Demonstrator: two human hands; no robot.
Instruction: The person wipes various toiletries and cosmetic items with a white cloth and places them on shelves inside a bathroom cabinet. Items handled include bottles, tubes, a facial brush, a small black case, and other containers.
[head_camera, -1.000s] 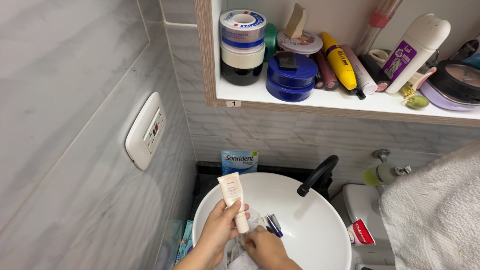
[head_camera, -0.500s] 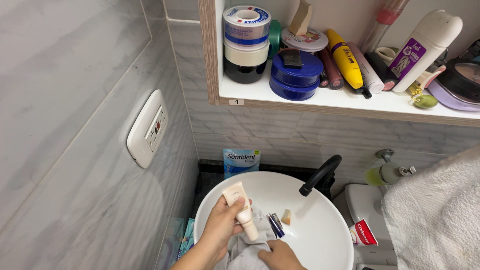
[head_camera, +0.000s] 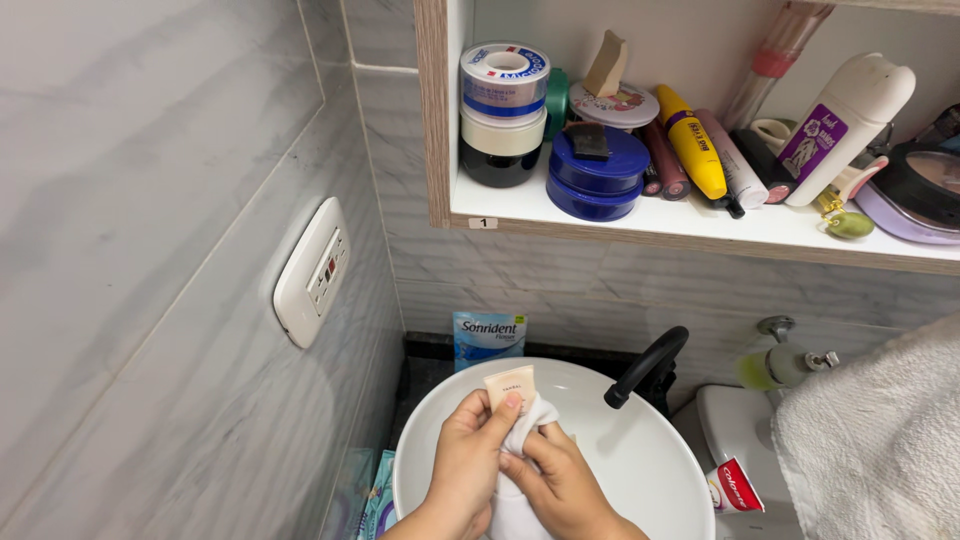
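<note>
White shelf (head_camera: 640, 222) bears blue tins (head_camera: 597, 172) and tape rolls (head_camera: 503, 88).

Bright, even indoor light fills a sharp frame. The shelf (head_camera: 700, 222) casts soft shadow below; edges bend slightly.

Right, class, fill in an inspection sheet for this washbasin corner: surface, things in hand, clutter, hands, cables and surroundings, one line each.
Surface: round white basin with a black tap over it.
Things in hand: beige tube, its lower part wrapped in a white cloth.
Clutter: shelf crowded with stacked tape rolls, blue round tins, a yellow mascara tube and a white bottle; blue packet behind the basin; red-and-white tube at its right.
Hands: left hand grips the tube; right hand presses the cloth around it.
Cables: nothing seen.
Surroundings: grey marbled tiles, wall socket, white towel at right.
</note>
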